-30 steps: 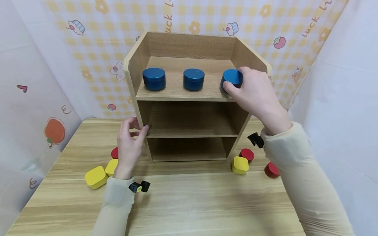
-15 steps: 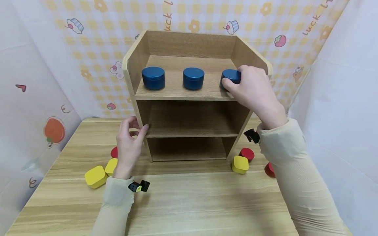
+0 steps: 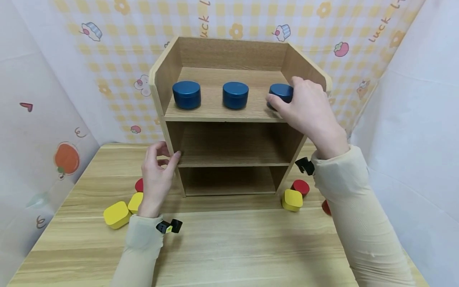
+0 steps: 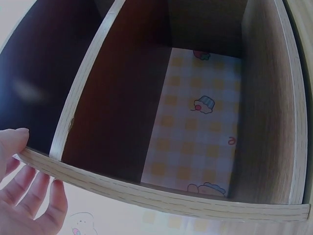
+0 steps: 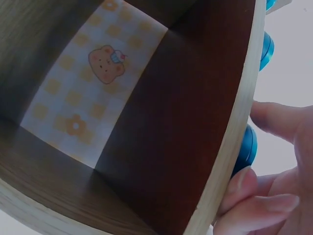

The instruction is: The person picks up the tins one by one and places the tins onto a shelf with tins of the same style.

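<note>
A small wooden shelf unit (image 3: 226, 119) stands on the table with three round blue tins on its top board: a left tin (image 3: 187, 95), a middle tin (image 3: 235, 95) and a right tin (image 3: 281, 91). My right hand (image 3: 310, 105) is at the right tin, fingers on its far right side. In the right wrist view the thumb stands off from this blue tin (image 5: 247, 149), with a gap between. My left hand (image 3: 157, 177) grips the unit's left side panel, thumb inside and fingers outside, as the left wrist view shows around the panel edge (image 4: 122, 191).
Left of the unit lie two yellow blocks (image 3: 117, 215) and a red one (image 3: 139, 185), partly behind the left hand. On the right are a yellow block (image 3: 292, 200), a red round one (image 3: 300, 187) and another red piece (image 3: 326, 207) half hidden by the sleeve.
My right hand tilted the right tin's top level against the shelf, then its thumb loosened and moved slightly left off the tin. The left hand has stayed in place.
</note>
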Demonstrator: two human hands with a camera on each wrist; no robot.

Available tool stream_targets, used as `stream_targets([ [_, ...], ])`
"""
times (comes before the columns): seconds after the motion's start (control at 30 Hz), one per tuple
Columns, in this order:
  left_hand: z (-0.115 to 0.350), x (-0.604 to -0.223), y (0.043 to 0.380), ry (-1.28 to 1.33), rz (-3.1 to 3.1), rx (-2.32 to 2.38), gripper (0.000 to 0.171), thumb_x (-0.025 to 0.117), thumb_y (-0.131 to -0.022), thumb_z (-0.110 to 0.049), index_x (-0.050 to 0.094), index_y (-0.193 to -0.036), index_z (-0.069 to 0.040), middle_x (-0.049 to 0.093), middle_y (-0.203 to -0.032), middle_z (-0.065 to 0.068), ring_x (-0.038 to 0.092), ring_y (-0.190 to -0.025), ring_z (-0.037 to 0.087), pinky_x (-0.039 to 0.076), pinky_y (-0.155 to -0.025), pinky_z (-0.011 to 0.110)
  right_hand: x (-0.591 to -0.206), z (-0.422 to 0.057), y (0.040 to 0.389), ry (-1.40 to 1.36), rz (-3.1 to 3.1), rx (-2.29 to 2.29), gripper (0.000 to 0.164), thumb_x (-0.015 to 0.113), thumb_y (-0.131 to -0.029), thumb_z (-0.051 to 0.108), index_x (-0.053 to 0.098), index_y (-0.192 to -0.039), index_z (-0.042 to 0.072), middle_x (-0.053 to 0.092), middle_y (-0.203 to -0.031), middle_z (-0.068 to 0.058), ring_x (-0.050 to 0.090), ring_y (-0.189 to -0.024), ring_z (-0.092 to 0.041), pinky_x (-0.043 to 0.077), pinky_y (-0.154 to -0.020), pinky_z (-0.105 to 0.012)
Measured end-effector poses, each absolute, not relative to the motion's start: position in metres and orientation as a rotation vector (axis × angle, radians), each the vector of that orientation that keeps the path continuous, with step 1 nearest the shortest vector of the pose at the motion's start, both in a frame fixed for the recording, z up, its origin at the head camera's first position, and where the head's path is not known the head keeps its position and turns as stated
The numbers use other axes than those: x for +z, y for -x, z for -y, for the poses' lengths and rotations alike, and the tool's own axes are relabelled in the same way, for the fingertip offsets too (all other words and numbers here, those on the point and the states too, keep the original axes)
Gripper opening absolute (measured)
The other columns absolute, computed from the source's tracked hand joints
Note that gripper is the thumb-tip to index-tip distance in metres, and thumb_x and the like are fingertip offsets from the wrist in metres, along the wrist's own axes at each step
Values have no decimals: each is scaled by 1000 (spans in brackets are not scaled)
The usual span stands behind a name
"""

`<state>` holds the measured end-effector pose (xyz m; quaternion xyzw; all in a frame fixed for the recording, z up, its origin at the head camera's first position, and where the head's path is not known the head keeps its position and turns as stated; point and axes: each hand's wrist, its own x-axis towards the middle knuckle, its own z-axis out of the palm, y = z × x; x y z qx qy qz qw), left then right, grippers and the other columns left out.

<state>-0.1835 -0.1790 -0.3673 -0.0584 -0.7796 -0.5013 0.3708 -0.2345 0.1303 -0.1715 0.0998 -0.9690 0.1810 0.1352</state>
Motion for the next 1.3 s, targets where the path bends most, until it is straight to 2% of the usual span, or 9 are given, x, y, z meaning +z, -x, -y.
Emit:
stream_targets([
  [0.1, 174, -358, 177, 146, 2001, -1293, 35, 70, -88, 2, 54, -119, 7, 55, -105, 21, 51, -93, 18, 45, -72, 23, -171, -131, 231, -282, 2812, 540, 89, 51, -91, 62, 30, -148, -2, 48, -133, -28, 47, -116, -42, 40, -98, -53],
  [0.2, 172, -352, 173, 142, 2003, -1296, 34, 69, -89, 2, 54, -119, 7, 55, -104, 20, 51, -93, 16, 45, -73, 25, -170, -131, 226, -262, 2812, 575, 98, 51, -89, 65, 9, -157, 7, 30, -150, -26, 34, -132, -42, 30, -108, -56],
  [0.3, 172, -352, 172, 137, 2007, -1297, 34, 69, -89, 1, 54, -119, 7, 55, -105, 20, 51, -93, 16, 45, -73, 21, -170, -132, 220, -273, 2782, 631, 98, 53, -88, 66, 5, -158, 17, 24, -153, -20, 38, -128, -39, 34, -104, -55],
  [0.47, 179, -363, 179, 120, 2020, -1308, 38, 71, -88, -2, 54, -122, 3, 56, -107, 17, 50, -94, 14, 46, -74, 25, -171, -135, 207, -352, 2716, 698, 94, 56, -88, 62, 10, -158, 21, 22, -154, -15, 49, -105, -32, 42, -95, -52],
  [0.53, 183, -370, 184, 116, 2021, -1305, 39, 72, -88, -3, 54, -122, 2, 56, -108, 16, 51, -94, 13, 46, -74, 26, -171, -136, 201, -358, 2696, 723, 92, 57, -89, 61, 12, -158, 21, 21, -156, -12, 51, -103, -32, 42, -95, -52],
  [0.73, 187, -376, 188, 130, 2015, -1302, 41, 73, -87, -6, 55, -123, 0, 57, -108, 14, 51, -94, 14, 46, -73, 23, -175, -142, 186, -344, 2624, 787, 84, 59, -90, 57, 20, -157, 26, 27, -155, -3, 49, -109, -29, 40, -93, -53],
  [0.87, 186, -374, 187, 138, 2015, -1308, 41, 73, -88, -8, 55, -124, -2, 57, -109, 12, 51, -95, 12, 46, -73, 24, -181, -147, 179, -336, 2550, 807, 77, 61, -91, 50, 27, -155, 25, 31, -152, -2, 48, -110, -26, 38, -90, -50],
  [1.1, 185, -372, 185, 156, 2013, -1325, 41, 73, -88, -10, 55, -124, -3, 57, -110, 10, 51, -96, 12, 45, -74, 23, -196, -155, 175, -376, 2375, 865, 62, 65, -91, 36, 44, -148, 21, 48, -138, -5, 49, -106, -21, 37, -76, -30],
  [1.3, 185, -372, 185, 170, 2013, -1328, 41, 73, -89, -10, 55, -125, -2, 57, -111, 11, 51, -97, 13, 46, -74, 23, -211, -162, 172, -407, 2270, 958, 53, 68, -90, 31, 55, -140, 21, 53, -132, -3, 52, -108, -18, 41, -77, -21],
])
